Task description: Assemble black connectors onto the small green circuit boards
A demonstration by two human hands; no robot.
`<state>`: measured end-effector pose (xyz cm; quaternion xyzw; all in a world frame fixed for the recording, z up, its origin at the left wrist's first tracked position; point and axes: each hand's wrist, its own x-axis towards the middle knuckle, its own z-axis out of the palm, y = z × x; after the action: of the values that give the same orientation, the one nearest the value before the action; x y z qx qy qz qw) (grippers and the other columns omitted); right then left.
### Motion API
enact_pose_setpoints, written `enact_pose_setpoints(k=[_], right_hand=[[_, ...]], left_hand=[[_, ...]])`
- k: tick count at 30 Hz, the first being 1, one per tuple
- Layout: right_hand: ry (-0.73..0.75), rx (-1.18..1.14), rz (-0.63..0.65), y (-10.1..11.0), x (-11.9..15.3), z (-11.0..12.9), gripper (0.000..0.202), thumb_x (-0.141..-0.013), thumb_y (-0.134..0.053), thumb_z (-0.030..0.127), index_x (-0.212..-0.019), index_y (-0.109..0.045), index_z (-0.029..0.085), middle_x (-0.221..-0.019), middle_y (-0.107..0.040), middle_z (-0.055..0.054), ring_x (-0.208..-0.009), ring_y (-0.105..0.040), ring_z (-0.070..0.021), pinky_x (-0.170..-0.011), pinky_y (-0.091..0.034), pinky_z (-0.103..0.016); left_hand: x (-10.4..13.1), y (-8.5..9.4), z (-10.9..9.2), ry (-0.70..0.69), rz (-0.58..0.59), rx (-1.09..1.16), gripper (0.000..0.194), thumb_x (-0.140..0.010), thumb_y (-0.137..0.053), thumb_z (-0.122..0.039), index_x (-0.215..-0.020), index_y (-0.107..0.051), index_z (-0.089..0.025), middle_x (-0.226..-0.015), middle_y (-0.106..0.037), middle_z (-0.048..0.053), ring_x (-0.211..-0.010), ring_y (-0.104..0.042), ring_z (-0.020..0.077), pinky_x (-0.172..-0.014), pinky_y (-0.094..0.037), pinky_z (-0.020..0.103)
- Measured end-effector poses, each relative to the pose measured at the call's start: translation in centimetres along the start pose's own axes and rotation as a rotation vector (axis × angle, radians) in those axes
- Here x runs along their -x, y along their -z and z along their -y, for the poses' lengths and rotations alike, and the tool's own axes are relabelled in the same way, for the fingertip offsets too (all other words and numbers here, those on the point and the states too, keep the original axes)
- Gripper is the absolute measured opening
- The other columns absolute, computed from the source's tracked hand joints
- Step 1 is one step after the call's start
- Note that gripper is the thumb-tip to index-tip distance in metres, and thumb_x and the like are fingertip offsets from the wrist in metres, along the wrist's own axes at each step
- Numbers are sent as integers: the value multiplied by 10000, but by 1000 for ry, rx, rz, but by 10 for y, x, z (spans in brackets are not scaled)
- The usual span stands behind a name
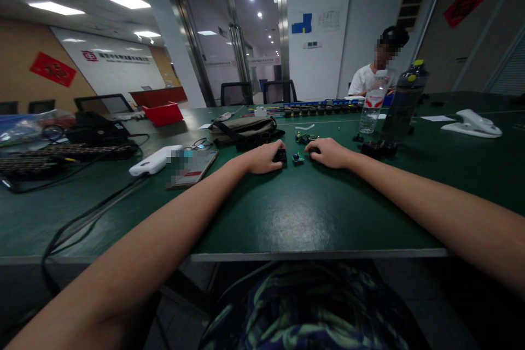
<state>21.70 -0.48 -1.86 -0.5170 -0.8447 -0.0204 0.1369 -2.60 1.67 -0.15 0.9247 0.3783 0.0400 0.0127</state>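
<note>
My left hand (264, 158) rests on the green table with its fingers closed round a small black block-like part (280, 156). Opposite it, my right hand (331, 153) grips another small black part (314, 151) between thumb and fingers; its exact kind is too small to tell. Between the two hands lies a small green circuit board (297, 159) with a dark rounded component on top, touched by neither. Just beyond them sits a loose cluster of green boards and dark parts (307, 138).
On the left are a phone (192, 169), a white power bank (156, 160) with a cable, and a grey-brown bag (244, 130). A clear bottle (371, 109), a dark bottle (402, 104) and a white stapler-like object (471, 124) stand right. A person (365, 79) sits across the table.
</note>
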Motion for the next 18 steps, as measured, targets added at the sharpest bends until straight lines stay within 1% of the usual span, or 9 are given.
enact_pose_setpoints(k=[4, 9, 18], right_hand=[[12, -8, -4, -1, 0, 0, 308, -885, -549, 171, -1138, -726, 172, -1187, -728, -109, -1100, -663, -243, -1012, -455, -354], [17, -3, -17, -2, -1, -2, 298, -880, -554, 176, -1121, -730, 184, -1164, -734, -97, -1082, -667, -237, -1000, -460, -346], [15, 4, -9, -2, 0, 0, 306, -890, -550, 176, -1144, -721, 175, -1185, -725, -108, -1103, -659, -246, -1010, -454, -353]], left_hand=[[0, 0, 0, -5, -2, 4, 470, -810, -564, -352, -1234, -452, -183, -1243, -630, 134, -1124, -625, 254, -963, -477, 354], [0, 0, -1, -3, -8, 14, 477, -806, -568, -350, -1238, -455, -184, -1248, -635, 132, -1136, -623, 256, -968, -472, 355], [0, 0, -1, 9, -5, 3, 477, -807, -571, -347, -1241, -453, -189, -1244, -634, 128, -1127, -628, 253, -967, -476, 345]])
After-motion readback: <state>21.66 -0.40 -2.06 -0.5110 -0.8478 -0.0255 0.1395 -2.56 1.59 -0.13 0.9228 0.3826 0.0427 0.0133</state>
